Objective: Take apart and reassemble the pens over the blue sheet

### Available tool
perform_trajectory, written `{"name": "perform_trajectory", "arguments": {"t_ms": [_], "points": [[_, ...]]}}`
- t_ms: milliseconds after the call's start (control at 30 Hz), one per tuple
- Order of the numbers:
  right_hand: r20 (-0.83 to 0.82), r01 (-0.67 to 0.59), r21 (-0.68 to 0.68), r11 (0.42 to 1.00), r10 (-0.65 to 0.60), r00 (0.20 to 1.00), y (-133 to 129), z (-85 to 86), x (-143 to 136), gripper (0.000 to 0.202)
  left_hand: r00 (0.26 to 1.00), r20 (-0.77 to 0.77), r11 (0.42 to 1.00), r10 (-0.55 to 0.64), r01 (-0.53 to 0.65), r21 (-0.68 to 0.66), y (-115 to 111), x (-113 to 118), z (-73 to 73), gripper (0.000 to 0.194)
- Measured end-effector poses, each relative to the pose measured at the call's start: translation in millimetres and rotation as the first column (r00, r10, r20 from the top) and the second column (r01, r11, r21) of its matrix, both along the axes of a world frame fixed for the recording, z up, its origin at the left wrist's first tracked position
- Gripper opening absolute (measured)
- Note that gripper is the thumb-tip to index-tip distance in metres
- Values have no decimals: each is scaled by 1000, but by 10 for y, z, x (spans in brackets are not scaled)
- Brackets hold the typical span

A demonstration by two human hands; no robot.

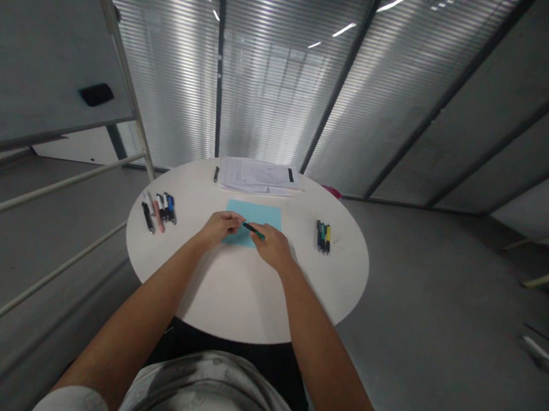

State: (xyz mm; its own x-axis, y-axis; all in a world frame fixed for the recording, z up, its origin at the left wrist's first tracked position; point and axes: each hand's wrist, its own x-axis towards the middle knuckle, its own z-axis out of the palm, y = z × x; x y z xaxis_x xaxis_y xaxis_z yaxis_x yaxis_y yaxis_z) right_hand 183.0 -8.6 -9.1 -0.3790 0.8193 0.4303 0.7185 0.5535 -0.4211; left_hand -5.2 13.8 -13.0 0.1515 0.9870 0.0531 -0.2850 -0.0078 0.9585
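Observation:
A green and black pen is held slantwise above a light blue sheet at the middle of the round white table. My right hand grips it, with the green end showing beyond the thumb. The fingers of my left hand are pinched together at the pen's other end, where the tip is partly hidden. Both hands hover over the sheet and cover part of it.
To the left lie several pens and markers in a loose row. Several more markers lie side by side on the right. A stack of papers sits at the far edge, with a single dark pen beside it.

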Motion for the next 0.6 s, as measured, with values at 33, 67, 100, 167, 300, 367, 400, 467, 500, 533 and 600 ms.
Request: {"name": "perform_trajectory", "arguments": {"t_ms": [33, 67, 100, 167, 300, 367, 400, 467, 500, 533, 600], "points": [[-11, -4, 4, 1000, 4, 1000, 6, -8, -2, 31, 1000, -3, 1000, -3, 3, 1, -3, 0, 3, 19], [-27, -10, 6, 1000, 11, 1000, 13, -19, -4, 29, 1000, 0, 1000, -6, 6, 2, -8, 1, 9, 19], [-48, -14, 4, 1000, 14, 999, 22, -33, -7, 27, 1000, 8, 1000, -12, 12, 1, -17, 3, 17, 20], [-97, 2, -21, 1000, -4, 995, 39, -62, -15, 24, 999, 38, 1000, -25, 25, -7, -39, 9, 42, 22], [-193, 28, -107, 994, -48, 980, 53, -89, -32, 21, 992, 117, 999, -43, 46, -27, -80, 24, 92, 27], [-235, -2, -117, 993, -26, 972, 50, -83, -38, 19, 988, 145, 998, -51, 56, -27, -88, 28, 107, 26], [-251, -17, -118, 993, -14, 968, 48, -78, -39, 18, 986, 155, 998, -54, 59, -26, -89, 28, 112, 26], [-273, -36, -121, 992, 2, 962, 45, -71, -40, 17, 986, 161, 998, -53, 56, -18, -87, 28, 117, 24], [-281, -42, -123, 992, 6, 960, 45, -70, -40, 17, 986, 157, 999, -48, 51, -14, -84, 27, 116, 23], [-289, -45, -123, 991, 8, 957, 47, -70, -40, 16, 988, 149, 999, -43, 44, -9, -81, 28, 113, 22], [-305, -58, -122, 991, 18, 952, 51, -74, -41, 16, 991, 126, 999, -35, 35, -1, -73, 29, 101, 23]]}}
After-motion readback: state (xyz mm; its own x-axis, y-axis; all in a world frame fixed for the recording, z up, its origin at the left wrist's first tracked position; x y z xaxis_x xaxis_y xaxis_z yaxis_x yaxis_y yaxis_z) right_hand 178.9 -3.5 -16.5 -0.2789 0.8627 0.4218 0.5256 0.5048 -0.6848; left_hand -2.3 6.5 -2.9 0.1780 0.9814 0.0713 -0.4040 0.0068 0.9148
